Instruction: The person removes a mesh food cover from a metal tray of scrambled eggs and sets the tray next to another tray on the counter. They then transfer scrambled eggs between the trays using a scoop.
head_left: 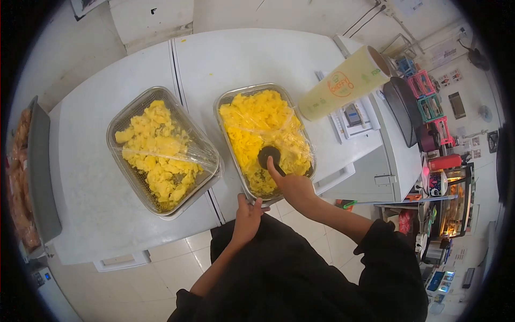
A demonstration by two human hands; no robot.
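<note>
I am seeing the right hand (298,192) gripping a black ladle (267,155), forefinger resting on its head, while the left hand (248,220) is holding the near rim of the right-hand metal tray (227,140). Its yellow food (257,115) is looking soft and crumbly; the ladle's stiff handle is probably offering the surest hold.

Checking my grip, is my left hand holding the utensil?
No, your right hand holds the utensil; your left hand grips a tray.
</note>
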